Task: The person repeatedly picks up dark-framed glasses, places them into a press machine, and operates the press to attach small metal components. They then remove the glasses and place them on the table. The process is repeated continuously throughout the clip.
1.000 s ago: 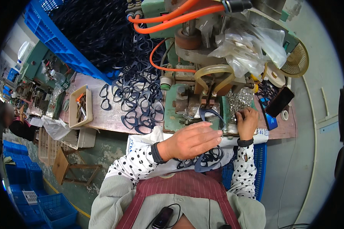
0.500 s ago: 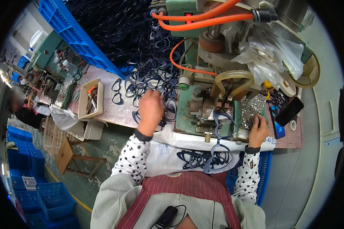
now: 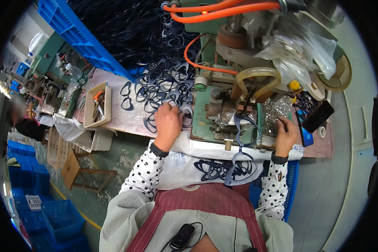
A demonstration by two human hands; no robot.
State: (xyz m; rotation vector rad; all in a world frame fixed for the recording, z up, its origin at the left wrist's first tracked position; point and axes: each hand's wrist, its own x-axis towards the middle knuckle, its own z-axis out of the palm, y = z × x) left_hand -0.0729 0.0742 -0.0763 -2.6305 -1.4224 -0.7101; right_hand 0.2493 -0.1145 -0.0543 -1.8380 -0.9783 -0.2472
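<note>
Two hands: L hand (image 3: 169, 126) over near edge of table frames (image 3: 150, 95), fingers curled, grip hidden, can't tell if holding one; R hand (image 3: 286, 136) loosely bent beside metal bits (image 3: 276, 112), pinch unclear.
Machine (image 3: 201, 128): one navy specs frame (image 3: 240, 145) hangs off front, clear of both hands.
White cloth (image 3: 176, 174): small batch (image 3: 210, 169), prob. done.
Blue crate (image 3: 88, 44): big heap (image 3: 122, 38); w/ table frames, prob. mostly left.

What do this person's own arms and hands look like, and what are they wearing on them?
The left hand and right hand are bare, without gloves. Both forearms wear white fabric sleeves with black polka dots, ending in dark, snug wrist cuffs. Higher up are loose, pale grey-green garment sleeves.
</note>
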